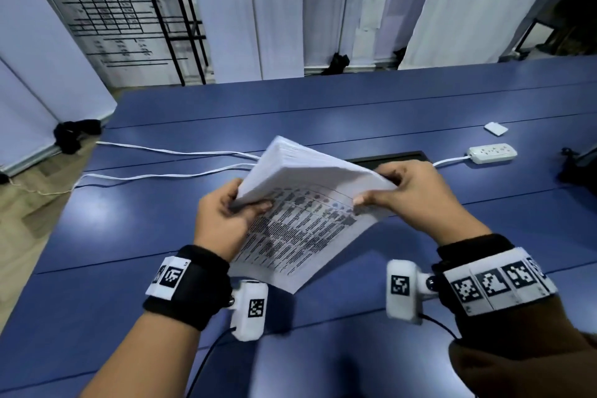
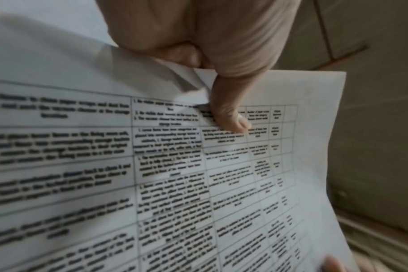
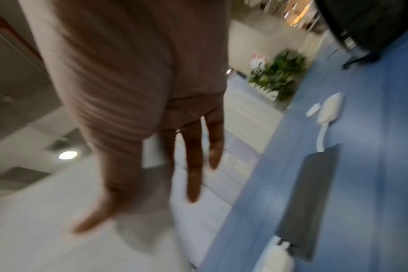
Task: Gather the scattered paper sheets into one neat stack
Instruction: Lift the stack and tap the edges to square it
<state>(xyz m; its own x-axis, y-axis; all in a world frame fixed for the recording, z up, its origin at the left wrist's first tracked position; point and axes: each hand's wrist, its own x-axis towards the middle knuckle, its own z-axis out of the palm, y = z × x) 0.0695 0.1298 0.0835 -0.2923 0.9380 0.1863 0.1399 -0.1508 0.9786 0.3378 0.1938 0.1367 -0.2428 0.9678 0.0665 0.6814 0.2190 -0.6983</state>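
A thick stack of white paper sheets [image 1: 310,191] is held tilted above the blue table [image 1: 122,236]. The sheet facing me carries a printed table of text [image 2: 151,165]. My left hand [image 1: 248,205] grips the stack's left edge, its thumb [image 2: 231,117] pressed on the printed sheet. My right hand [image 1: 374,194] pinches the right edge, thumb in front and fingers behind. In the blurred right wrist view its fingers [image 3: 193,165] lie stretched along the white paper [image 3: 47,239]. No loose sheets show on the table.
A white power strip [image 1: 492,153] and a small white card [image 1: 496,128] lie at the table's far right. White cables [image 1: 168,165] run across the table to the left edge. A dark cable-slot cover [image 1: 387,157] sits just behind the stack.
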